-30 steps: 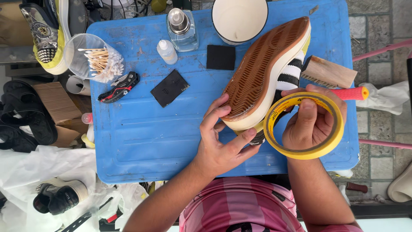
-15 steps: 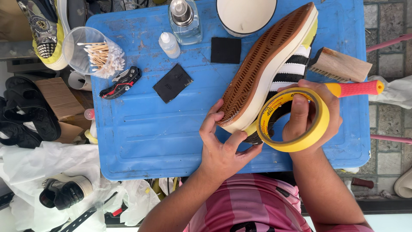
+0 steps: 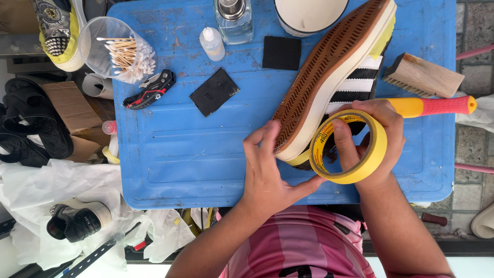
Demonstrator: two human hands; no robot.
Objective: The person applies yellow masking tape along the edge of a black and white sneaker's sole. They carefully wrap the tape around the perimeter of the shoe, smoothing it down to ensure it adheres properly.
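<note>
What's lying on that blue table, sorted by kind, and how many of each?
Shoe: 1
Yellow tape roll: 1
Brushes: 2
Black pads: 2
Bottles: 2
Cup of cotton swabs: 1
Utility knife: 1
White bowl: 1
Total: 11

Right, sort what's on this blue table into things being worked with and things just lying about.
In use:
- left hand, pressing on the sneaker's sole edge
- right hand, holding the tape roll
- black-and-white striped sneaker with brown ridged sole
- yellow masking tape roll

Lying about:
- clear cup of cotton swabs
- black-and-red folding knife
- two black square pads
- small white dropper bottle
- wooden brush
</note>
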